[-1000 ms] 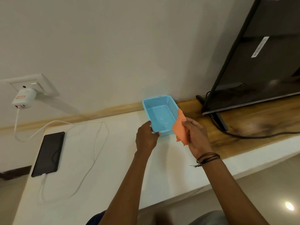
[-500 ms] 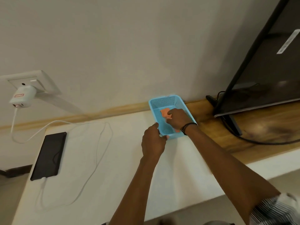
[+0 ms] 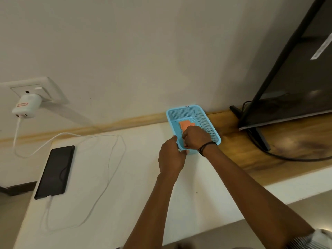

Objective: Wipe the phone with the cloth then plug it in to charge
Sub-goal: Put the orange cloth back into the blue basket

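A black phone (image 3: 55, 171) lies flat on the white counter at the left, with the white cable (image 3: 109, 164) plugged into its near end. The cable loops over the counter up to a white charger (image 3: 27, 106) in the wall socket. An orange cloth (image 3: 186, 125) lies inside a blue perforated basket (image 3: 206, 123) by the wall. My right hand (image 3: 195, 139) is inside the basket, fingers closed on the cloth. My left hand (image 3: 171, 158) grips the basket's near left rim.
A black TV (image 3: 294, 72) stands on the wooden part of the counter (image 3: 251, 150) at the right, its stand and a black power cord (image 3: 294, 158) trailing beside it. The counter's front edge runs along the lower right. White wall behind.
My right hand carried the orange cloth from beside the basket down into it and now rests lower inside. My left hand stayed on the basket rim.
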